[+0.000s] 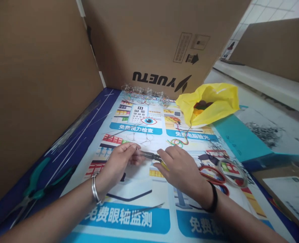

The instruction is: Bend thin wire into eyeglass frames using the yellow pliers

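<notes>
My left hand (120,162) is closed, its thumb and forefinger pinching what looks like a thin metal wire, mostly hidden by the fingers. Pliers (153,156) with dark jaws and yellow handles are gripped in my right hand (181,168), and their tips reach the left fingertips. Just beyond the hands lies a bent wire piece (140,137) with round loops. To its right, red, green and yellow cords (177,142) trail from a yellow bag (213,108).
Green-handled pliers (35,189) lie at left, near loose straight wires (70,135). Red-handled scissors (213,173) and a clear round roll (236,173) sit right of my right hand. Tangled wire pieces (146,94) line the foot of the cardboard wall (154,40).
</notes>
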Demonstrator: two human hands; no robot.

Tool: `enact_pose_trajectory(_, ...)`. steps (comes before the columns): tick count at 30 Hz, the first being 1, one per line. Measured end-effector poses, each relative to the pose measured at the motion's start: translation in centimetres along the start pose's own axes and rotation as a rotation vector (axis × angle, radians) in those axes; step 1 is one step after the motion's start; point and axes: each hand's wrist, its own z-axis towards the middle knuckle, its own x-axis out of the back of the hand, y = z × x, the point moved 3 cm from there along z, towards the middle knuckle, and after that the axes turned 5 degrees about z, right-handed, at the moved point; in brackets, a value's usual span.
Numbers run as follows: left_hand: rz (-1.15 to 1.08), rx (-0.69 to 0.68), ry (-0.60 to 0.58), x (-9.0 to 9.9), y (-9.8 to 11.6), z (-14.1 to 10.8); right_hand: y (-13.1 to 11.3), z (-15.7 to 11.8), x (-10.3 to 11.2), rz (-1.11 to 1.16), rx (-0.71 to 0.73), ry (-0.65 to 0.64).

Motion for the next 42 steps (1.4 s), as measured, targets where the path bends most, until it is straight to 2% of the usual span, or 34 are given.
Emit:
enact_pose_trajectory(3,-0.056,0.037,-0.033,0.49,-0.07,-0.1,0.32,-0.01,-0.2,-0.042,0.105,0.072)
enact_pose_trajectory(7,-0.056,0.053,-0.009,1.06,0.14,-0.01,0.72,-0.17,-0.38,-0.095,0.208,0.164)
enact_pose_trajectory(15,0.031,0.064,-0.084,0.8,0.01,-0.13,0.24,-0.43,-0.27,-0.164,0.308,0.188)
enact_pose_trajectory(20,0.067,0.062,-0.122,0.85,-0.21,-0.14,0.1,-0.51,-0.26,-0.157,0.326,0.182)
enact_pose_trajectory(32,0.107,0.055,-0.118,0.92,-0.36,0.02,0.02,-0.41,-0.42,-0.152,0.333,0.166)
enact_pose_trajectory(42,0.185,-0.007,-0.038,1.0,0.21,0.02,-0.22,-0.34,-0.5,-0.161,0.303,0.081)
